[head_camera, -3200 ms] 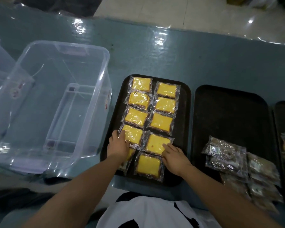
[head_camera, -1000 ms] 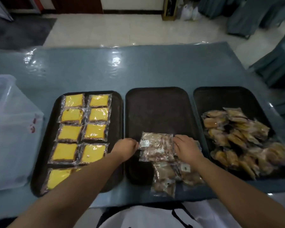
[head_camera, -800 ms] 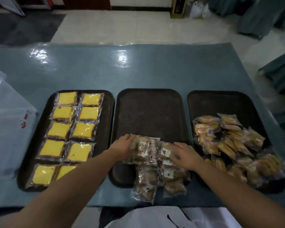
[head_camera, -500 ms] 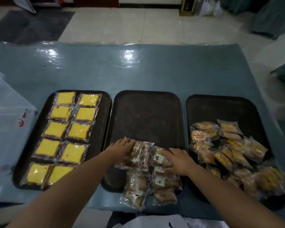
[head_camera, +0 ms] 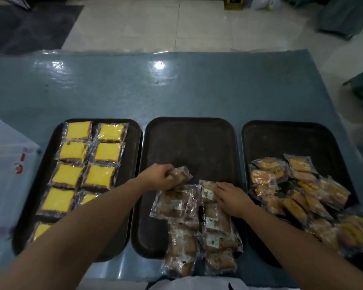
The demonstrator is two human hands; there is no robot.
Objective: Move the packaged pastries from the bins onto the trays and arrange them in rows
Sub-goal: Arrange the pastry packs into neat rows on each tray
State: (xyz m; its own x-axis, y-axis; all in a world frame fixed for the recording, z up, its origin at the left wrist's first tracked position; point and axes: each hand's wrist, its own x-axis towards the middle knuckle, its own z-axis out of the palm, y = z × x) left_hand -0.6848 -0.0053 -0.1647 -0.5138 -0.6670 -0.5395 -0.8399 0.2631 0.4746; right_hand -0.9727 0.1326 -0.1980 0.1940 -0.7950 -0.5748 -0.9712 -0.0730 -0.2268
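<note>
Three dark trays lie side by side. On the middle tray (head_camera: 189, 141) a loose heap of brown packaged pastries (head_camera: 199, 222) spills over the near edge. My left hand (head_camera: 158, 178) grips one brown packet (head_camera: 181, 177) lifted off the heap's far left corner. My right hand (head_camera: 232, 197) rests with flat fingers on another brown packet (head_camera: 206, 190) on the heap's right side. The left tray (head_camera: 132, 164) holds yellow cake packets (head_camera: 88, 162) in two rows. The right tray (head_camera: 285, 139) carries an unsorted pile of golden packets (head_camera: 298, 191).
A clear plastic bin (head_camera: 6, 185) stands at the left edge of the blue-grey table (head_camera: 176, 88). Beyond the table's far edge lies a tiled floor. Draped furniture shows at the top right.
The view swung from the yellow cake tray to the middle tray. Both hands shifted onto the brown heap; my left hand has since picked one packet up from it.
</note>
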